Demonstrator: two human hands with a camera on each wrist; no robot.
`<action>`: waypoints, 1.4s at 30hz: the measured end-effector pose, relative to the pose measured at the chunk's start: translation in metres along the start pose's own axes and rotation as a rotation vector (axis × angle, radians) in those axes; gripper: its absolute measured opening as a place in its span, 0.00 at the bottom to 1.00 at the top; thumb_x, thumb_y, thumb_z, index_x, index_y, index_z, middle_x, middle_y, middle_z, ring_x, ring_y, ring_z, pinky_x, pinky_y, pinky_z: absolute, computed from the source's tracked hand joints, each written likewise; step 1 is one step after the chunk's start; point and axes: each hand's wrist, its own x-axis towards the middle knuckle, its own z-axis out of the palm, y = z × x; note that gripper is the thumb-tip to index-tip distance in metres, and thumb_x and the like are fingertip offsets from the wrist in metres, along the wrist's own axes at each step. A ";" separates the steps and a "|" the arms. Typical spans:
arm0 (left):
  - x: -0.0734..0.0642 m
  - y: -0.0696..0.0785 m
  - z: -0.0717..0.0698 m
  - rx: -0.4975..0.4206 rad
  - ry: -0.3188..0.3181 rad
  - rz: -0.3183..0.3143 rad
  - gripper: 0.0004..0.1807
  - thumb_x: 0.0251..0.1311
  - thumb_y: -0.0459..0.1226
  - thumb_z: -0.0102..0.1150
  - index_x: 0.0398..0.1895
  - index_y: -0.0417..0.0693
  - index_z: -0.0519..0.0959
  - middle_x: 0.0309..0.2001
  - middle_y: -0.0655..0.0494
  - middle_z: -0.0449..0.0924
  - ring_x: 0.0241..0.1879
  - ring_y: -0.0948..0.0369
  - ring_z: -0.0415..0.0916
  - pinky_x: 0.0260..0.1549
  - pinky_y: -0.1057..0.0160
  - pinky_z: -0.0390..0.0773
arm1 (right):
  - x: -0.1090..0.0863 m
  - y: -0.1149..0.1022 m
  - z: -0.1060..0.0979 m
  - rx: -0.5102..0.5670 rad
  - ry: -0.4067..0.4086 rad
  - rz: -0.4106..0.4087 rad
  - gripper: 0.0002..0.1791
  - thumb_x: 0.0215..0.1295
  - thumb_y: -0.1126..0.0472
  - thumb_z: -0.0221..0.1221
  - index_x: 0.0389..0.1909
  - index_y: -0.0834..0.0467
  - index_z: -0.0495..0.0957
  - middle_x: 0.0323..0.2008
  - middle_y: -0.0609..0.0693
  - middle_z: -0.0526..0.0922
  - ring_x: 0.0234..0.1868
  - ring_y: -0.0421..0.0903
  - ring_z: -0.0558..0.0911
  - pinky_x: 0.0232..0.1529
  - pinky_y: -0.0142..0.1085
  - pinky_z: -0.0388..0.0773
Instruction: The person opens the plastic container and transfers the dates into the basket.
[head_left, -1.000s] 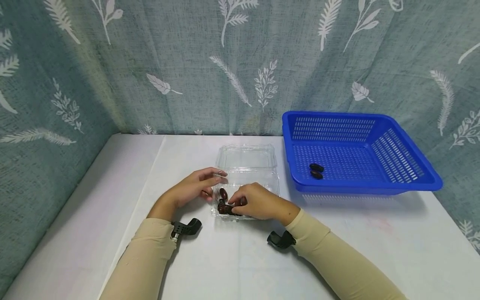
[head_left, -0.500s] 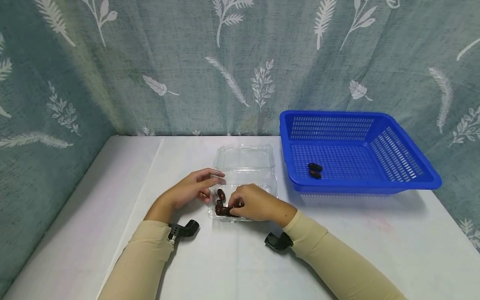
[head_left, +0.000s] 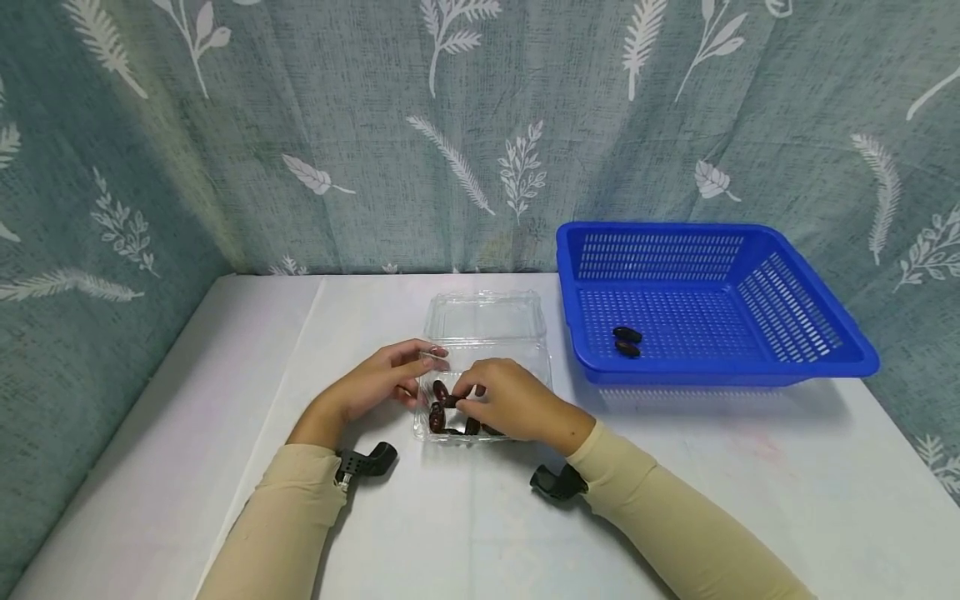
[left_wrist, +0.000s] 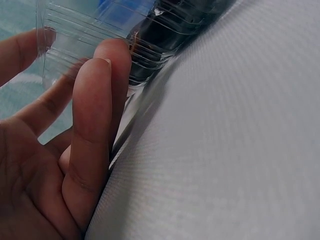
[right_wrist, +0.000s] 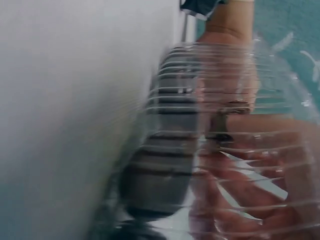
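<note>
Dark-brown oval dates (head_left: 437,417): strewn along the front and left edges of the hinged clear-plastic box (head_left: 528,358).
Right hand (head_left: 513,398): one date being pinched, it appears!
Left hand (head_left: 378,383): box's left edge touched, nothing gripped.
Picking-over: apparently underway; a steady pinch seems called for.
Front dates: more uncovered than before, the right hand shifted back.

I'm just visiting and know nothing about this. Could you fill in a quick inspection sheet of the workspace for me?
Surface: white tabletop, creased toward the left.
Job's things: open clear box holding dark oval pieces; blue basket with two more.
Clutter: nothing seen.
Grip: left hand touches the box's side; right hand appears to pinch one of the pieces in the box.
Cables: nothing seen.
Surroundings: blue-green curtain printed with white leaves.
</note>
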 end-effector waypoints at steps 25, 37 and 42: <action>-0.002 0.001 -0.002 0.018 0.014 -0.009 0.25 0.74 0.48 0.52 0.69 0.47 0.69 0.66 0.43 0.74 0.26 0.66 0.76 0.32 0.65 0.82 | -0.015 -0.012 -0.063 0.108 0.385 -0.040 0.08 0.66 0.62 0.65 0.44 0.58 0.86 0.40 0.50 0.89 0.40 0.44 0.83 0.39 0.41 0.81; -0.004 0.002 -0.002 0.006 0.012 0.009 0.25 0.74 0.47 0.51 0.69 0.46 0.69 0.67 0.41 0.73 0.27 0.65 0.77 0.32 0.65 0.83 | -0.018 0.005 -0.082 -0.024 0.482 -0.008 0.09 0.67 0.63 0.64 0.45 0.61 0.86 0.43 0.55 0.88 0.42 0.50 0.84 0.40 0.46 0.82; -0.002 0.000 0.000 0.001 -0.003 0.010 0.25 0.75 0.47 0.51 0.69 0.47 0.69 0.67 0.42 0.73 0.27 0.65 0.76 0.32 0.65 0.82 | -0.024 0.017 -0.089 -0.036 0.538 0.044 0.09 0.66 0.64 0.65 0.44 0.62 0.86 0.40 0.57 0.88 0.37 0.51 0.83 0.37 0.46 0.82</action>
